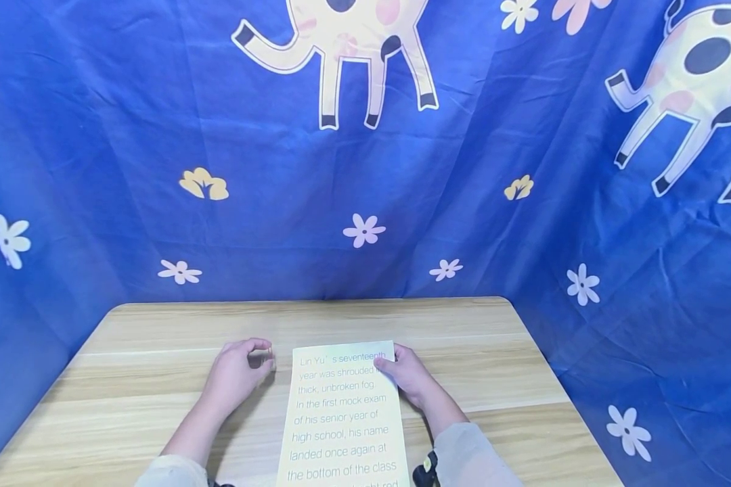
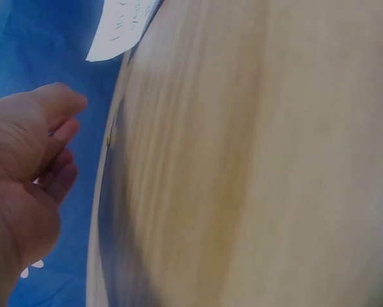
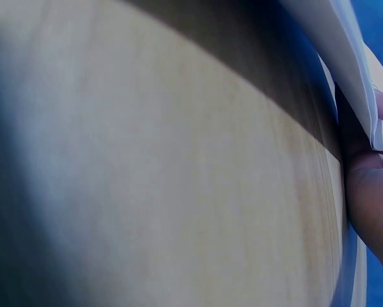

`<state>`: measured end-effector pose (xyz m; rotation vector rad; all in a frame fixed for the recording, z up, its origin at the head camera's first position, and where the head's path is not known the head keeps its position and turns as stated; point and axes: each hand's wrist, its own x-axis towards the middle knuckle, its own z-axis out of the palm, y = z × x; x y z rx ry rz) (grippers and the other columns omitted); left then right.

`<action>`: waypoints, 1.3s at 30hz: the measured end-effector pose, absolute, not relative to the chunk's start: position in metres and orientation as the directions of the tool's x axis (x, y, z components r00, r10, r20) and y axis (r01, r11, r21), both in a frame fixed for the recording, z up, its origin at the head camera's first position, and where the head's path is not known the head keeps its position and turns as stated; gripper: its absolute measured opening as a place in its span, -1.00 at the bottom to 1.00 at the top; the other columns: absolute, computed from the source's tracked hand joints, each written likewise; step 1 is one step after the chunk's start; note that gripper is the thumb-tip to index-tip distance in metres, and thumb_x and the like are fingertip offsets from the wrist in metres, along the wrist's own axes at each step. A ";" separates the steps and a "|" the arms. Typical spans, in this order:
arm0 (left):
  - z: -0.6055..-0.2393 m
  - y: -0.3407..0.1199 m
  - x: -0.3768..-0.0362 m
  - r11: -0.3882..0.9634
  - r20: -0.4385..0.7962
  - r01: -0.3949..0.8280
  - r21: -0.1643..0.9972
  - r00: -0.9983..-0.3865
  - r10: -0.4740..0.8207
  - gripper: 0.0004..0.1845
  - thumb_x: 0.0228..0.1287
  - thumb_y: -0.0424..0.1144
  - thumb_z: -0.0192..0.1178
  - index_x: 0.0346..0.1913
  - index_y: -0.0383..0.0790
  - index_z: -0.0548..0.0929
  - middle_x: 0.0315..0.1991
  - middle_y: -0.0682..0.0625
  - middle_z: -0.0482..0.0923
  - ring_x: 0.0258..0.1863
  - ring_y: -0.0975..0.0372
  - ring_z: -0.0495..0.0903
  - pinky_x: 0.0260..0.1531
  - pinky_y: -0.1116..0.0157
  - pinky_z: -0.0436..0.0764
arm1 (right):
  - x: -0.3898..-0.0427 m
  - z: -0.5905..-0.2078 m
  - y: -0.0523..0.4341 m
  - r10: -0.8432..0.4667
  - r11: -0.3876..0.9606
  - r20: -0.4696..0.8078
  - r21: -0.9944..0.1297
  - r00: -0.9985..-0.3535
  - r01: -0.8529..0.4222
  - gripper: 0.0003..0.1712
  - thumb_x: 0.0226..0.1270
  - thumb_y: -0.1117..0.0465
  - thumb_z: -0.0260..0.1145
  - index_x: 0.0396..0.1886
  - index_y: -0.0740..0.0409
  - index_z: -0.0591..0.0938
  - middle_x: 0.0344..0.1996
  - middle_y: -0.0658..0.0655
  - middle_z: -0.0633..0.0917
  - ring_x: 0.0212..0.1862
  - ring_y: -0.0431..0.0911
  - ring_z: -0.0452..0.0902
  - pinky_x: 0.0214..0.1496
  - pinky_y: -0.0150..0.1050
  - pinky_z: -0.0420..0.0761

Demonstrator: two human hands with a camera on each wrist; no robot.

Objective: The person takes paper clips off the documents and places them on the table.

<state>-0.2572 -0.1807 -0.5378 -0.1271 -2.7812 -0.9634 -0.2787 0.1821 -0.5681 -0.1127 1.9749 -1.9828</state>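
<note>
**Pale-yellow printed paper (image 1: 341, 419), gripped from one side only**

Left of everything, my left hand (image 1: 234, 379) waits over the wooden table (image 1: 128, 365), fingers loosely curved, with a small gap between thumb and forefinger; I see no paper in it. Just beyond those fingertips is a gold speck (image 2: 108, 141), too small to name.

To that hand's right, apart from it, the paper runs lengthwise away from me, its far end leaning slightly right. The print reads upright to me, so its top points away; its bottom is out of sight.

Farther right, my right hand (image 1: 409, 375) pinches the paper's right edge near the top corner, thumb over the print, fingers behind. Beside this hand that edge stands off the table.

I judge the step as holding the paper to handle it; the next move seems to call for keeping this pinch steady while my left fingers meet the opposite edge.
</note>
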 end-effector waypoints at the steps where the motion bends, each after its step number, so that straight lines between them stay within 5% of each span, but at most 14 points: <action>1: -0.539 -0.180 -0.257 0.787 0.211 0.146 0.599 -0.977 0.021 -0.62 0.32 -0.23 0.47 0.16 -0.25 0.76 0.22 -0.28 0.77 0.31 -0.27 0.59 0.41 -0.33 0.50 | -0.279 -0.568 0.182 -0.292 0.023 -0.181 -0.983 -0.939 0.182 -0.62 0.62 0.29 0.26 0.32 0.33 0.62 0.12 0.28 0.84 -0.05 -0.09 0.87 0.06 -0.28 0.85; 27: -0.540 -0.180 -0.270 0.812 0.135 0.177 0.556 -0.983 0.122 -0.70 0.24 -0.28 0.49 0.02 -0.25 0.80 0.08 -0.27 0.82 0.16 -0.28 0.68 0.33 -0.29 0.56 | -0.279 -0.565 0.181 -0.294 0.023 -0.178 -0.984 -0.939 0.179 -0.61 0.62 0.28 0.27 0.32 0.34 0.62 0.10 0.29 0.84 -0.05 -0.07 0.87 0.05 -0.26 0.85; 39: -0.538 -0.181 -0.274 0.806 0.040 0.122 0.579 -0.992 0.121 -0.73 0.28 -0.23 0.48 0.01 -0.22 0.82 0.24 -0.40 0.69 0.27 -0.37 0.59 0.41 -0.35 0.48 | -0.278 -0.568 0.183 -0.295 0.029 -0.180 -0.983 -0.938 0.180 -0.60 0.63 0.27 0.26 0.34 0.34 0.61 0.13 0.29 0.83 -0.01 -0.06 0.86 0.09 -0.26 0.84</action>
